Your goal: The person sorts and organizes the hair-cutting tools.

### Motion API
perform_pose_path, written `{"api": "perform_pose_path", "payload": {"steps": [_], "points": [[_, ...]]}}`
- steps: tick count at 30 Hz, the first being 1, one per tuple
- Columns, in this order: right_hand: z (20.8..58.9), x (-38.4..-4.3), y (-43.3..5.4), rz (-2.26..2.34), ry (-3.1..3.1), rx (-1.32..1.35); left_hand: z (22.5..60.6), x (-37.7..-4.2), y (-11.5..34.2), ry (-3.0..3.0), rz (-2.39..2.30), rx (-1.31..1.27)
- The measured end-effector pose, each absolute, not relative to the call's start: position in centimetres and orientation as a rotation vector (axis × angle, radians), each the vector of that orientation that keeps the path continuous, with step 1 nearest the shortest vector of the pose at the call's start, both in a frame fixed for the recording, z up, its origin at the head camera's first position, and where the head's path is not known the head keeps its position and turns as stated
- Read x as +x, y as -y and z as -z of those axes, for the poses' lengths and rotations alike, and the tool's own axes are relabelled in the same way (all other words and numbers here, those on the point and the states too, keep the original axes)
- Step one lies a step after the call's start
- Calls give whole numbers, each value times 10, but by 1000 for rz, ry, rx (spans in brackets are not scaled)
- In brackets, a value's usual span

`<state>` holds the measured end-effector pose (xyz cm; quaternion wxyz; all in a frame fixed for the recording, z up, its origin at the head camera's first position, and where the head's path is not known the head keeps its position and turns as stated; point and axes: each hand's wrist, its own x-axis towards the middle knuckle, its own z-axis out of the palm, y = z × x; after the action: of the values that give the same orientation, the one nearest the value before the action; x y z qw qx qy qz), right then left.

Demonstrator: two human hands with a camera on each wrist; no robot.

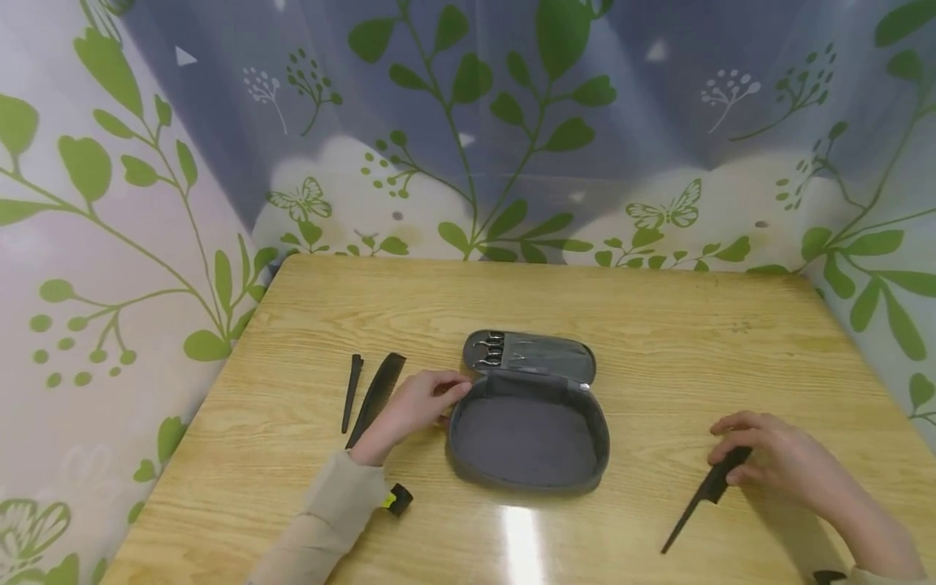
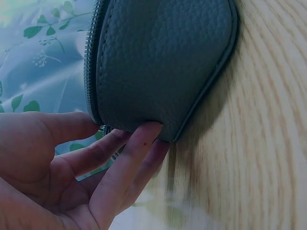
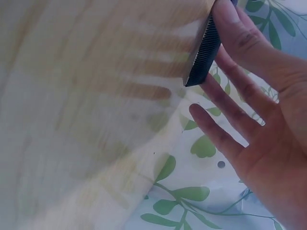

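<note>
An unzipped dark grey case point(image 1: 526, 443) lies on the table with its lid point(image 1: 552, 356) folded back, several scissors point(image 1: 493, 348) held in the lid's pocket. My left hand point(image 1: 427, 398) holds the case at its back left corner; in the left wrist view the thumb meets the zipper edge and fingertips press the pebbled side wall point(image 2: 158, 57). Off to the right, my right hand point(image 1: 782, 459) pinches a black rat-tail comb point(image 1: 720, 478) by its toothed end, the thin tail pointing down towards the front left. Its teeth point(image 3: 204, 55) show beside the thumb in the right wrist view.
Left of the case lie a large black comb point(image 1: 379, 394), partly behind my left wrist, and a slim black hair clip point(image 1: 352, 394). The wooden table point(image 1: 643, 325) ends at a leaf-patterned curtain point(image 1: 512, 179) at the back.
</note>
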<state>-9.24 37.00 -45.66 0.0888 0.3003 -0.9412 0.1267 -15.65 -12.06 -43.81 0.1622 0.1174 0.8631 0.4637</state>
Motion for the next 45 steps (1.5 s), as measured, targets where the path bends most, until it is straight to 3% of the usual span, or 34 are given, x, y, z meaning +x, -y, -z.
{"api": "perform_pose_path", "payload": {"steps": [19, 24, 33, 45], "points": [[436, -90, -353, -898, 2832, 864, 426, -156, 136, -2565, -1462, 308], [417, -97, -320, -902, 2784, 837, 411, -149, 128, -2713, -1509, 400], [393, -111, -245, -936, 2748, 877, 393, -130, 93, -2604, -1403, 850], [404, -114, -191, -1022, 2660, 952, 396, -117, 84, -2411, -1266, 800]]}}
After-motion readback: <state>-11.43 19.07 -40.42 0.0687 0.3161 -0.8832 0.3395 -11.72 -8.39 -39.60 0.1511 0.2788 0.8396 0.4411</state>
